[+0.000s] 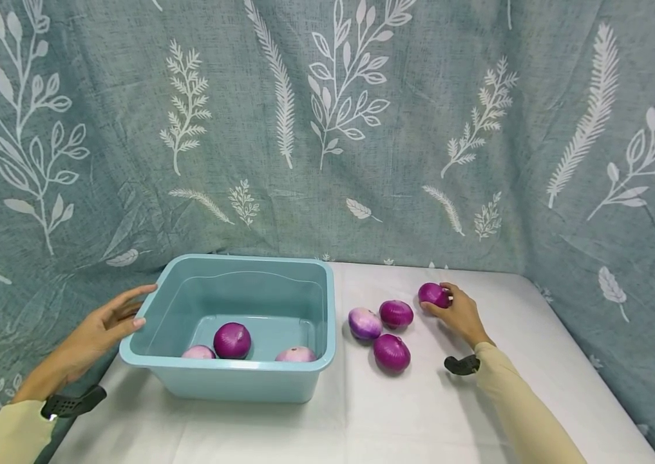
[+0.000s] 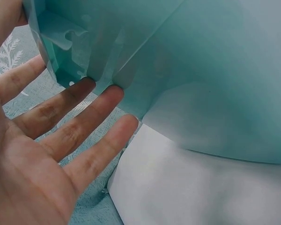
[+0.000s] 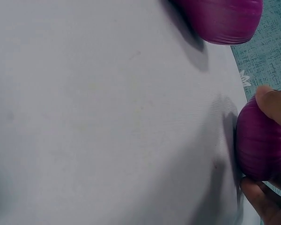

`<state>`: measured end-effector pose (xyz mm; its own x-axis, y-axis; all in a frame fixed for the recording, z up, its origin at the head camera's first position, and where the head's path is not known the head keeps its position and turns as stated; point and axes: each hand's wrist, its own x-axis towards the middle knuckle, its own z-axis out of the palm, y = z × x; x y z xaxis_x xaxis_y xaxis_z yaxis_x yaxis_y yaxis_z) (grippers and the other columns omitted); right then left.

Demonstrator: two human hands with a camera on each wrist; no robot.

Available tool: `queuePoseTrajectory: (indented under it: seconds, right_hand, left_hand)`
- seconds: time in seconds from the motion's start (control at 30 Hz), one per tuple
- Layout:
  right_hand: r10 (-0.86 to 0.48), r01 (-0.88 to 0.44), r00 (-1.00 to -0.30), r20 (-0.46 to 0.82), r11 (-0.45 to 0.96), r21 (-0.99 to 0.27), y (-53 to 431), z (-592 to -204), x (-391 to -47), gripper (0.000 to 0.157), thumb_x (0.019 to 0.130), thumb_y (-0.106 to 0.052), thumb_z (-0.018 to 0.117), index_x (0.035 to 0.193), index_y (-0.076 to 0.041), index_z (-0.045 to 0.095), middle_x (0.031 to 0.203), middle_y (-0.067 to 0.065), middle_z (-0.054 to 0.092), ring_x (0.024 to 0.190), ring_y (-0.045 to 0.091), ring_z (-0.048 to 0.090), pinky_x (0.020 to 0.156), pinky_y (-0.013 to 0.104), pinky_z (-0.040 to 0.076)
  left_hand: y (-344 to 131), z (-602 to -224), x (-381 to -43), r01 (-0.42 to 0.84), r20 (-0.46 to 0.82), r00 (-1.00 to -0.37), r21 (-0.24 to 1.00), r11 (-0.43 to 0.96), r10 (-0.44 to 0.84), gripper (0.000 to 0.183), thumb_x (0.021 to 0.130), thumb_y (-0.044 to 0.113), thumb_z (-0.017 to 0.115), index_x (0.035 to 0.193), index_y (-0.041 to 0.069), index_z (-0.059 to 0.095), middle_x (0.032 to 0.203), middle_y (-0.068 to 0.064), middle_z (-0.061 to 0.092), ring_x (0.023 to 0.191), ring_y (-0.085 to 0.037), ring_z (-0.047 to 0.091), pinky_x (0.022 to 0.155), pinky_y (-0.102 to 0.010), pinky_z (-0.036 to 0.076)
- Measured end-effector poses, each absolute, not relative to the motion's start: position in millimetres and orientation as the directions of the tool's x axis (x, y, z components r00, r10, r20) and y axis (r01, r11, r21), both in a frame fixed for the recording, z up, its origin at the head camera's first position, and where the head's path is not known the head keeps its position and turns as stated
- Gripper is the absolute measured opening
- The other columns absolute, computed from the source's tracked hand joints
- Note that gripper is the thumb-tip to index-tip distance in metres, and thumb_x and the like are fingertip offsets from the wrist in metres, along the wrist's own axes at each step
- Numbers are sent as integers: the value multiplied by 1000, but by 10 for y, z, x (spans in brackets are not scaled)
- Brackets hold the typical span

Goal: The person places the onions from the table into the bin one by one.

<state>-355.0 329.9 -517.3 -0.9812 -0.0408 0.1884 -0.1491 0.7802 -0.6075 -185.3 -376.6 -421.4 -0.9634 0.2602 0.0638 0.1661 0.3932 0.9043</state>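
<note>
At the left end of the light blue plastic tub (image 1: 246,365), my left hand (image 1: 91,340) touches the wall and rim with its fingers extended. The left wrist view shows the fingertips (image 2: 116,93) against the tub's outer side. On the right of the white table, my right hand (image 1: 465,317) holds a purple-red onion (image 1: 433,294) between thumb and fingers. That same onion (image 3: 260,140) sits low against the cloth in the right wrist view, partly hidden by the thumb. Inside the tub lie a dark purple onion (image 1: 232,340) and two paler ones, partly hidden by the front rim.
Between the tub and my right hand, a pale purple-and-white onion (image 1: 364,323) and two dark ones (image 1: 396,314) (image 1: 391,352) sit close together on the white tablecloth (image 1: 397,419). Blue-green leaf-patterned fabric (image 1: 327,193) hangs behind and at both sides.
</note>
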Motion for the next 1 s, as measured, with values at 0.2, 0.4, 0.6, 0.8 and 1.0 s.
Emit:
queuePoseTrajectory:
  seconds: [0.2, 0.4, 0.6, 0.8, 1.0]
  right_hand:
    - [-39, -152, -980, 196, 782, -604, 3306, -5136, -3524, 87, 90, -45, 80, 149, 6, 43, 138, 34, 54, 124, 49, 56, 104, 60, 46]
    - [-35, -162, -976, 215, 775, -611, 3312, -5100, -3487, 85, 89, -42, 82, 149, 5, 45, 138, 32, 55, 121, 47, 58, 102, 59, 48]
    - [-45, -194, -967, 251, 767, -611, 3277, -5019, -3441, 82, 89, -39, 83, 148, 4, 47, 133, 31, 59, 113, 42, 64, 96, 56, 52]
    - [-66, -227, -960, 271, 748, -624, 3191, -4904, -3392, 84, 88, -44, 83, 148, 2, 49, 133, 27, 61, 110, 39, 66, 92, 54, 55]
    - [-90, -244, -960, 264, 732, -636, 3081, -4786, -3343, 85, 87, -46, 83, 149, -1, 49, 136, 25, 59, 109, 38, 66, 89, 52, 57]
  left_hand:
    - [-3768, -4218, -1860, 164, 62, -964, 904, 394, 259, 63, 111, 19, 51, 166, 27, 22, 168, -26, 12, 145, -59, 17, 105, -78, 30]
    - [-3768, -4215, -1842, 181, 72, -964, 883, 433, 256, 63, 111, 20, 51, 166, 27, 22, 166, -25, 20, 143, -29, 35, 105, -65, 42]
    - [-3766, -4215, -1833, 193, 82, -961, 884, 426, 266, 62, 111, 19, 51, 166, 26, 23, 164, -24, 23, 128, 7, 39, 95, -27, 51]
    - [-3779, -4219, -1842, 195, 85, -960, 887, 419, 267, 62, 111, 21, 51, 166, 26, 23, 166, -19, 23, 128, 9, 38, 93, -20, 49]
    - [-3786, -4231, -1845, 204, 91, -956, 889, 410, 278, 62, 111, 20, 50, 166, 23, 22, 166, -21, 21, 128, 10, 38, 93, -19, 48]
